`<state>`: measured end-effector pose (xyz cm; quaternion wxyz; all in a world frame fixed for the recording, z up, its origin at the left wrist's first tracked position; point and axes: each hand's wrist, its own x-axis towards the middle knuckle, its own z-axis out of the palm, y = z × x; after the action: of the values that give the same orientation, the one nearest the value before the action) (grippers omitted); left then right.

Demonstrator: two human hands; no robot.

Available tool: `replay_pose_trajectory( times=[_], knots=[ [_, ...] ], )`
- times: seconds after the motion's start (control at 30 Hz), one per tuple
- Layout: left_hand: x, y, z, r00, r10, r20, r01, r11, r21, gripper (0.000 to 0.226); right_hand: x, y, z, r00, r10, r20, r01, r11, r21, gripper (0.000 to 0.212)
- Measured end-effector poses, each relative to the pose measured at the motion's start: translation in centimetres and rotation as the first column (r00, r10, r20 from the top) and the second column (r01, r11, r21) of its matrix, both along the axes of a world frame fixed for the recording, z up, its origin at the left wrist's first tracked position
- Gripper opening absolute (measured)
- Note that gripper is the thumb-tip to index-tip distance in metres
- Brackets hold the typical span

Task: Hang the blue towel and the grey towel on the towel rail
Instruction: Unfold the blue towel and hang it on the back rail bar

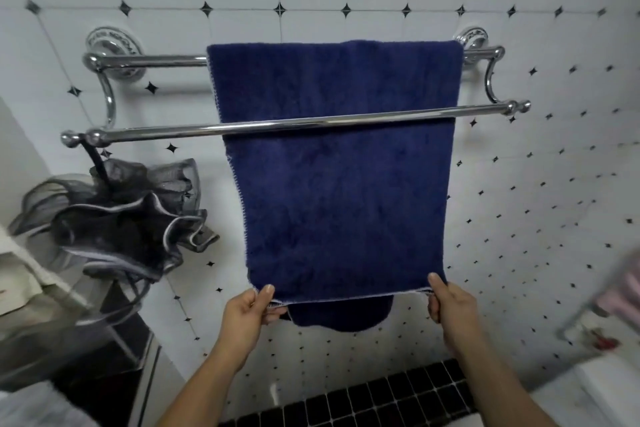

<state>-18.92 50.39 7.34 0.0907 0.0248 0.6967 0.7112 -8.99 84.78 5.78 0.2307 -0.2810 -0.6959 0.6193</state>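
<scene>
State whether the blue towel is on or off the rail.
On: the blue towel drapes over the rail's upper bar, hanging behind the lower bar.

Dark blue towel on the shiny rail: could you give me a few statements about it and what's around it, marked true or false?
1. The dark blue fluffy towel is draped over the rear bar of the chrome double towel rail. True.
2. The towel hangs in front of the rail's front bar. False: it passes behind that bar.
3. The left hand and the right hand each pinch a lower corner of the towel. True.
4. The grey mesh bath sponge hangs from the front bar's right end. False: it hangs at the left end as seen.
5. A grey towel hangs on the front bar. False: that bar carries no towel.
</scene>
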Motion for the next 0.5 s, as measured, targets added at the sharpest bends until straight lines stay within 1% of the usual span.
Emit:
replay_pose_trajectory(
  times=[0.07, 0.23, 0.37, 0.5],
  knots=[
    [0.9, -0.4, -1.0, 1.0, -0.001, 0.028, 0.001, 1.0, -0.019, 0.027, 1.0, -0.2, -0.8, 0.999, 0.008, 0.047, -0.008, 1.0, 0.004, 0.056],
    [2.8, -1.2, -3.3, 0.995, 0.055, 0.079, -0.052, 0.998, -0.043, 0.027, 2.2, -0.6, -2.4, 0.987, 0.047, 0.155, -0.047, 0.999, -0.004, 0.055],
    [4.2, -1.4, -4.4, 0.985, 0.118, 0.123, -0.109, 0.991, -0.075, 0.024, 2.6, -0.9, -3.2, 0.967, 0.092, 0.236, -0.095, 0.995, 0.004, 0.053],
    [6.3, -0.7, -5.2, 0.961, 0.208, 0.181, -0.192, 0.976, -0.102, 0.029, 3.6, -0.4, -4.1, 0.937, 0.164, 0.31, -0.159, 0.986, -0.044, 0.054]
  ],
)
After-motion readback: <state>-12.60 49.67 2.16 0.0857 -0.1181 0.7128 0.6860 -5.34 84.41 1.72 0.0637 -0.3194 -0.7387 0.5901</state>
